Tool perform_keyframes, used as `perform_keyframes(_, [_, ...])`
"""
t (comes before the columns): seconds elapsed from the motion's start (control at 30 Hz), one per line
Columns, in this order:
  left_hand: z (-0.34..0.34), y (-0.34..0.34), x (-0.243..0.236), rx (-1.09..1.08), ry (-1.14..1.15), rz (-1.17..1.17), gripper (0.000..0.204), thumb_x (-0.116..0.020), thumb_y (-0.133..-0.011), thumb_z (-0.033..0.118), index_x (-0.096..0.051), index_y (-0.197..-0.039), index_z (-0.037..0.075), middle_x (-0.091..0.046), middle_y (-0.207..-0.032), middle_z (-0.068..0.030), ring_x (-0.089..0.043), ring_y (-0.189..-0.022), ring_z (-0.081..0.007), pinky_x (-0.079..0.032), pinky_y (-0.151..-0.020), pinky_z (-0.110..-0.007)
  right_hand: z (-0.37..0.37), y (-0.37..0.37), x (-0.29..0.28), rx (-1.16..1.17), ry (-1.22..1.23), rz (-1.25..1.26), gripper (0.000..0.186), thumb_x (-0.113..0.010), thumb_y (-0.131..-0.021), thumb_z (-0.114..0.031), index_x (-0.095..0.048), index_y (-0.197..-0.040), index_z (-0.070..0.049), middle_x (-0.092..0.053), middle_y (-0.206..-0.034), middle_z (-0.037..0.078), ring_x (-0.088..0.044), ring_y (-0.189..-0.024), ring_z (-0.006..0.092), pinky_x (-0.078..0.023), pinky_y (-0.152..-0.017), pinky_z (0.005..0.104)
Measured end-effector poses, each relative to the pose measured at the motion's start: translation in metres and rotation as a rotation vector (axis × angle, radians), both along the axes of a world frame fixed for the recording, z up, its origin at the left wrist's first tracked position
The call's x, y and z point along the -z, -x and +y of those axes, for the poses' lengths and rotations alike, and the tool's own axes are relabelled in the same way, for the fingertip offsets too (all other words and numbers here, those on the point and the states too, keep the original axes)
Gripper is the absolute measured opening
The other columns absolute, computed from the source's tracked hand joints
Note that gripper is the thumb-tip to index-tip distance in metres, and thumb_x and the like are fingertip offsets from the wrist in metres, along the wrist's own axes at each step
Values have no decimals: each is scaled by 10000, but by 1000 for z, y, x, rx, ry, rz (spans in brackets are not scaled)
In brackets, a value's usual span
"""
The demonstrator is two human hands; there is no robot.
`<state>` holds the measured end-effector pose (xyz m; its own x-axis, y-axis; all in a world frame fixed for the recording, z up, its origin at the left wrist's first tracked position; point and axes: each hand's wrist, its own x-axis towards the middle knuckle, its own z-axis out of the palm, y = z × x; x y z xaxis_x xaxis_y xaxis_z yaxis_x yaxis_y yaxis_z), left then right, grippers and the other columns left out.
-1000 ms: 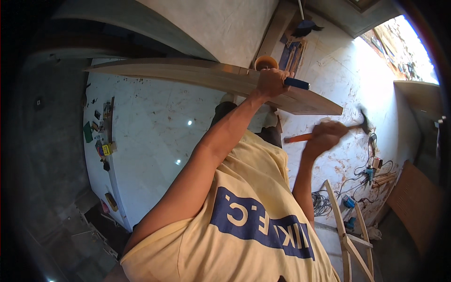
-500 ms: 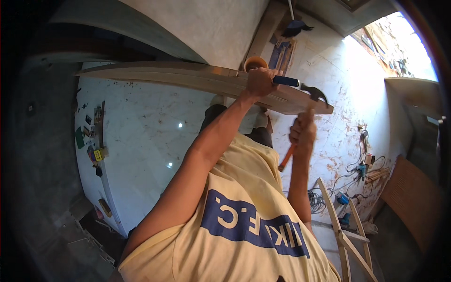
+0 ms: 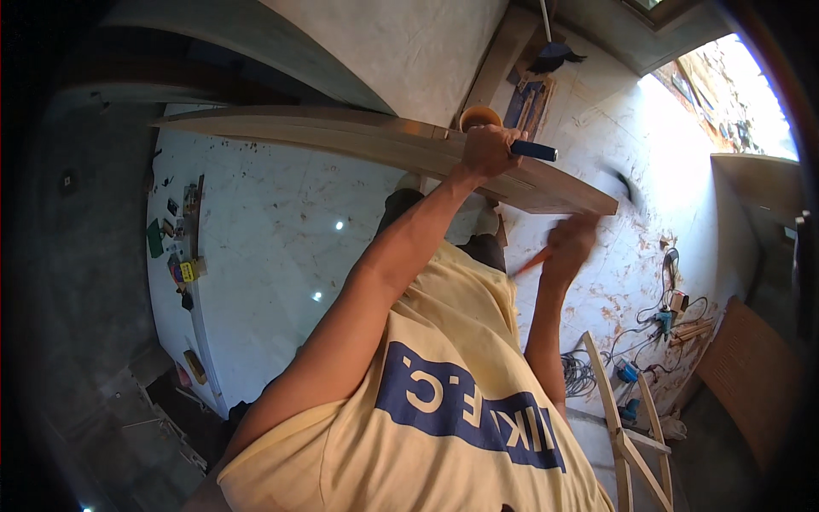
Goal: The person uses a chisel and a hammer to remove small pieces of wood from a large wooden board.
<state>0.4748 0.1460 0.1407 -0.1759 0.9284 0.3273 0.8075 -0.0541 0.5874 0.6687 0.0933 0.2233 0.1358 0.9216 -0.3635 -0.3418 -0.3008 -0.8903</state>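
Note:
A long wooden board or door panel (image 3: 563, 189) stands on edge across the space in front of me. My left hand (image 3: 490, 150) is closed over its top edge, around the dark blue handle of a chisel (image 3: 536, 151). The capped end points right, and the blade is hidden by the hand. My right hand (image 3: 573, 239), blurred by motion, grips a hammer near the board's right end. The dark hammer head (image 3: 621, 183) is smeared, to the right of the chisel's end and apart from it. The orange lower end of its handle shows below the fist.
Behind my left hand sits a round orange-brown thing (image 3: 479, 113). A broom (image 3: 554, 56) stands at the back. Cables and a power tool (image 3: 664, 321) lie at right, near a wooden frame (image 3: 627, 427). Small tools and a yellow item (image 3: 188, 271) lie far left.
The hammer head has swung right, away from the chisel's end, and my right hand has shifted slightly right. My left hand keeps its grip on the chisel. The whole view has shifted a little.

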Motion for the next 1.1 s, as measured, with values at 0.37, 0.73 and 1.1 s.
perform_keyframes(0.37, [-5,-3,-5,-13,-22,-12,302,-603,-899,308,-651,-673,112,-648,-624,-119,-667,-598,-313,-513,-547,-447,4,-19,4,-267,197,84,441,-398,-1044,-499,-473,-804,-137,-330,-592,-74,-277,-430,31,-219,-372,212])
perform_keyframes(0.73, [1,4,-5,-15,-61,36,318,-589,-909,290,-630,-651,107,-639,-615,-129,-660,-583,-322,-514,-539,-445,8,10,-29,53,51,213,461,-438,-1015,-572,-405,-763,-187,-277,-562,-85,-225,-409,25,-182,-339,208])
perform_keyframes(1.1, [-1,7,4,-25,-111,34,373,-593,-927,320,-588,-617,111,-616,-580,-110,-646,-552,-302,-526,-546,-425,7,5,0,-270,231,135,497,-442,-1002,-601,-390,-735,-185,-313,-576,-89,-242,-421,12,-185,-346,194])
